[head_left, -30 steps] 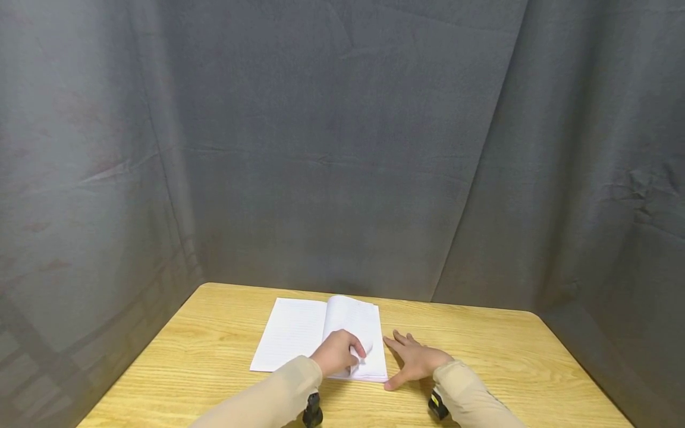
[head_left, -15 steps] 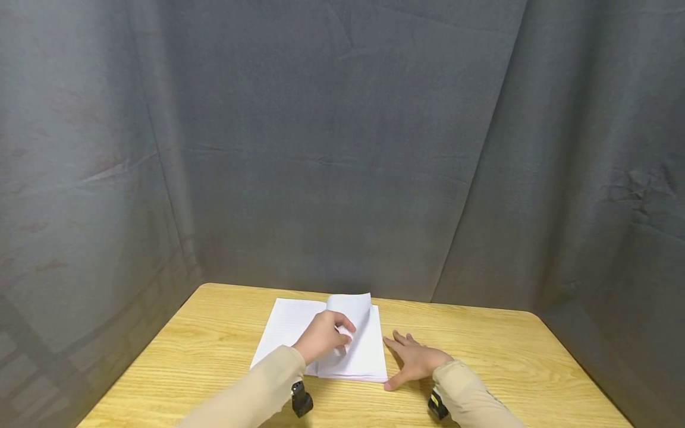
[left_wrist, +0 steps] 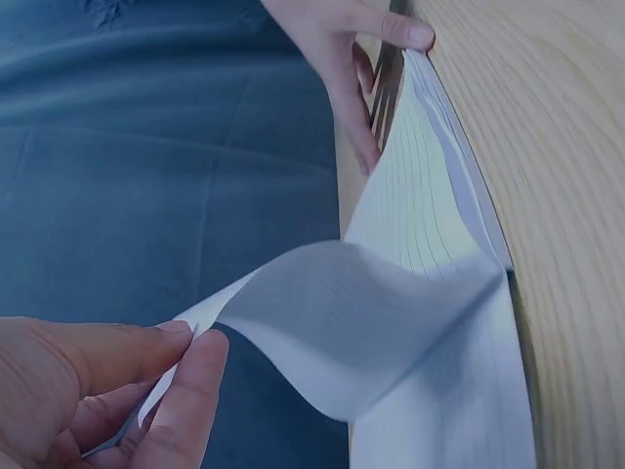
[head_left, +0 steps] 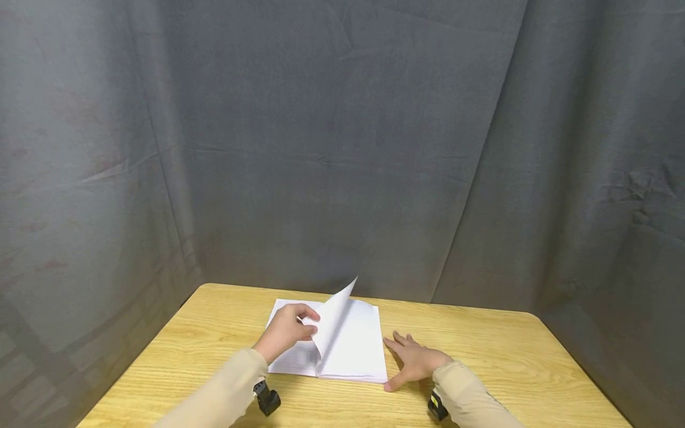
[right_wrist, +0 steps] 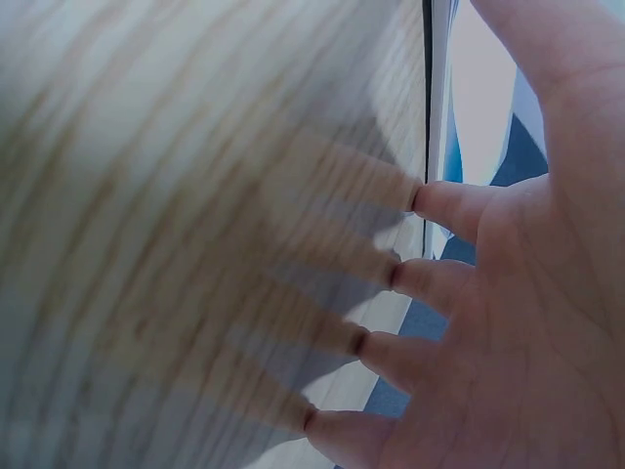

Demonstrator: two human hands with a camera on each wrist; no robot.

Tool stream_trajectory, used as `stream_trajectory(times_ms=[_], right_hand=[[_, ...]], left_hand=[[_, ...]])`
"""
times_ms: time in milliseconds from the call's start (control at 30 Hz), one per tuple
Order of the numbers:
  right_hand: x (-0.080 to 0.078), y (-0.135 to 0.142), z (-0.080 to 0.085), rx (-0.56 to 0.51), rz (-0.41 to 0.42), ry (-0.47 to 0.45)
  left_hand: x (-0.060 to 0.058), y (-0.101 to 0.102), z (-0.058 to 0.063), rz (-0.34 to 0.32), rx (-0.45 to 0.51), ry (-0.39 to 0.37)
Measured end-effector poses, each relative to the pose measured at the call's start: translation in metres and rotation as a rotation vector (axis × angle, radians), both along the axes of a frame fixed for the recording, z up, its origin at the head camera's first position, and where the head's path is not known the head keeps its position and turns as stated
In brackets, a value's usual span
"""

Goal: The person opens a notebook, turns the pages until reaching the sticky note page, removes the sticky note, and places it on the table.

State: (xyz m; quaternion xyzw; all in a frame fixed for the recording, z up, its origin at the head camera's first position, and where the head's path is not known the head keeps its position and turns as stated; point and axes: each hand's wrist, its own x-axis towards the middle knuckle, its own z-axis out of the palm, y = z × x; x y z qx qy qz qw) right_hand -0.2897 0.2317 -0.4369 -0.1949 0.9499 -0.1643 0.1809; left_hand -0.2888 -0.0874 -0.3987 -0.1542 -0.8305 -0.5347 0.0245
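An open notebook (head_left: 357, 351) with lined white pages lies on the wooden table. My left hand (head_left: 289, 327) pinches the edge of one page (head_left: 333, 324) between thumb and fingers, over the notebook's left side. That page (left_wrist: 342, 313) stands lifted and curls between the two halves, as the left wrist view shows. My right hand (head_left: 417, 361) rests with spread fingers at the notebook's right edge, its thumb at the near right corner. In the right wrist view the fingertips of the right hand (right_wrist: 508, 293) touch the tabletop beside the notebook.
The light wooden table (head_left: 481, 345) has rounded far corners. Grey cloth curtains (head_left: 332, 148) hang behind it and at both sides. Each wrist wears a small black camera, such as the left one (head_left: 266, 398).
My left hand has moved left and away from the notebook's right half, carrying the page up and over from right to left. The right hand has stayed where it was.
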Motion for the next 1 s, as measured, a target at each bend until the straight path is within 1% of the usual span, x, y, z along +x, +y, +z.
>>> stream_trajectory(times_ms=[267, 433, 533, 700, 833, 1000], right_hand=[[0.001, -0.001, 0.0, -0.002, 0.0, 0.0], [0.001, -0.002, 0.0, 0.003, -0.006, 0.001], [0.001, -0.002, 0.001, 0.003, -0.003, -0.001], [0.0, -0.001, 0.002, 0.003, 0.006, -0.009], [0.001, -0.001, 0.001, 0.002, 0.003, -0.011], [0.001, -0.001, 0.001, -0.002, -0.003, -0.017]], left_hand=[[0.006, -0.026, -0.008, 0.124, -0.006, -0.041], [0.012, -0.042, -0.015, 0.177, -0.02, -0.082], [0.016, -0.051, -0.019, 0.197, -0.031, -0.097], [0.02, -0.062, -0.028, 0.226, -0.105, -0.097], [0.022, -0.067, -0.035, 0.235, -0.138, -0.119], [0.02, -0.069, -0.045, 0.229, -0.16, -0.144]])
